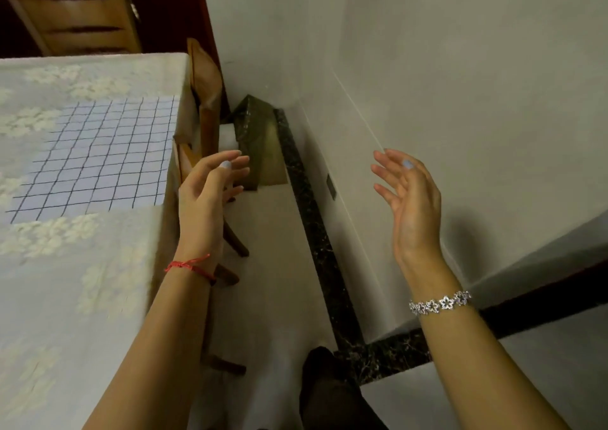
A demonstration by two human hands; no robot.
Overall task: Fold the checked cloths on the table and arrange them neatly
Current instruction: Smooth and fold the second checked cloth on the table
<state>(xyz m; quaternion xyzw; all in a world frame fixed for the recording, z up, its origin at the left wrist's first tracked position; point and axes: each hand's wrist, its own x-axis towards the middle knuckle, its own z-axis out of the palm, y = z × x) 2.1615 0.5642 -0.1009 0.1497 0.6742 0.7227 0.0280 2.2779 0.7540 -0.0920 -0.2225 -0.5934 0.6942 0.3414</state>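
Both hands hang in the air off the table's edge and hold nothing. The left hand (210, 186), in the middle of the frame, has its fingers loosely extended and a little apart, with a thin red string bracelet (190, 265) tied at the wrist. The right hand (408, 192), right of centre, turns its palm towards the other hand with the fingers spread and gently bent; a silver bracelet (441, 303) of small flower-shaped links circles that wrist.

One checked cloth (98, 156) lies flat on the table (65, 281) in the left half of the frame, left of the left hand and apart from it, and well apart from the right hand. Its right edge runs close along the table's edge. It looks pale lilac-white, crossed by thin dark lines into a regular grid of squares, and sits smooth as a four-sided patch with straight edges.

Under it a cream lace tablecloth (108, 77) with raised floral clusters covers the table and drapes over the side. A wooden chair (205, 100) stands tucked against the table's edge, behind the left hand, and another wooden chair (82, 21) shows at upper left. A dark speckled stone skirting (316, 232) runs along the foot of the plain pale wall (460, 67), over a light floor. A dark-clad foot (329, 393) shows at bottom centre.
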